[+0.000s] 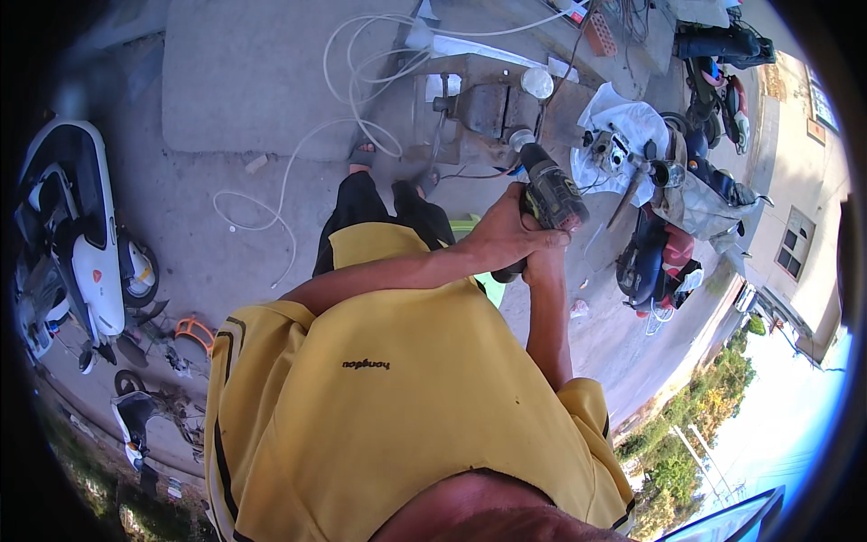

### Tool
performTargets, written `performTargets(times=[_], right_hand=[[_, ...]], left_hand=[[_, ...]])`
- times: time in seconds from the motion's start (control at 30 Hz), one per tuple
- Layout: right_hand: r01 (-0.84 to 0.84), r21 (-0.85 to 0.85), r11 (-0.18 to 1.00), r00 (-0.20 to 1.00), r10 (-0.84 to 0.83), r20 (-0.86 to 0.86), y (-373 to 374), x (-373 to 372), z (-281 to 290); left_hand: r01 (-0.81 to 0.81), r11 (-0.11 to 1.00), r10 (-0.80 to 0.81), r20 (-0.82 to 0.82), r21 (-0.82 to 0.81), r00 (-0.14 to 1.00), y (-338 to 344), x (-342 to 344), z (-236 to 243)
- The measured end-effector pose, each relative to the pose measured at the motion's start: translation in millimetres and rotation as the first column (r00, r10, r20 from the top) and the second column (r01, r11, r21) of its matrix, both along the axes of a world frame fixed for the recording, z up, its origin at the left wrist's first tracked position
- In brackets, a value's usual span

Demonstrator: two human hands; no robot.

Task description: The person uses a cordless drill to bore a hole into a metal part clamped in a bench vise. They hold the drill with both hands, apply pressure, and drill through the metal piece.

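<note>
Both my hands close around a cordless drill, dark with a silvery chuck, which points away from me. My left hand reaches across from the left and wraps the drill's rear and grip. Close beside it, my right hand grips the same drill from the right, its fingers partly hidden. The chuck end sits right at a rusty bench vise on a metal work stand. Whatever the drill tip touches is too small to make out. A round whitish piece lies beside the vise.
A thin white hose loops over the ground at left. To the right, metal parts lie on white sheeting. Scooters stand at the left, with another red and blue scooter at the right. A perforated brick lies beyond.
</note>
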State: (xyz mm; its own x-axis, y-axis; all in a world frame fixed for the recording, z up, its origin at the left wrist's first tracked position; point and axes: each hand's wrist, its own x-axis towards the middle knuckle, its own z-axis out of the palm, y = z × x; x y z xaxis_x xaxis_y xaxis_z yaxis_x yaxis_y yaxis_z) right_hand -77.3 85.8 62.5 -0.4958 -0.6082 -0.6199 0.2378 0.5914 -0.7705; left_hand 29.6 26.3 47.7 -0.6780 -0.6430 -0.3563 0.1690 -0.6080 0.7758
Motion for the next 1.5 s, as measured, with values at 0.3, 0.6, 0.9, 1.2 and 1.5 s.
performTargets(times=[0.3, 0.6, 0.9, 1.2, 1.5], right_hand=[[0.004, 0.033, 0.999, 0.999, -0.003, -0.038, -16, 12, 27], [-0.048, 0.033, 0.998, 0.982, 0.053, -0.182, -1, 13, 26], [0.033, 0.04, 0.999, 0.997, -0.03, -0.071, 7, 11, 19], [-0.008, 0.105, 0.994, 0.996, 0.018, -0.093, 0, 3, 27], [-0.156, 0.23, 0.961, 0.982, 0.176, -0.069, -31, -15, 56]], left_hand=[[0.007, 0.999, -0.007, 0.025, 0.031, 1.0, -7, -1, 5], [0.017, 1.0, -0.017, -0.003, 0.02, 1.0, 0, 0, 4], [0.042, 0.999, -0.041, 0.025, -0.033, 0.999, -5, 9, 16], [-0.005, 1.0, 0.005, -0.076, -0.004, 0.997, 4, -3, 4], [-0.108, 0.986, 0.124, -0.121, 0.127, 0.985, -4, -18, 15]])
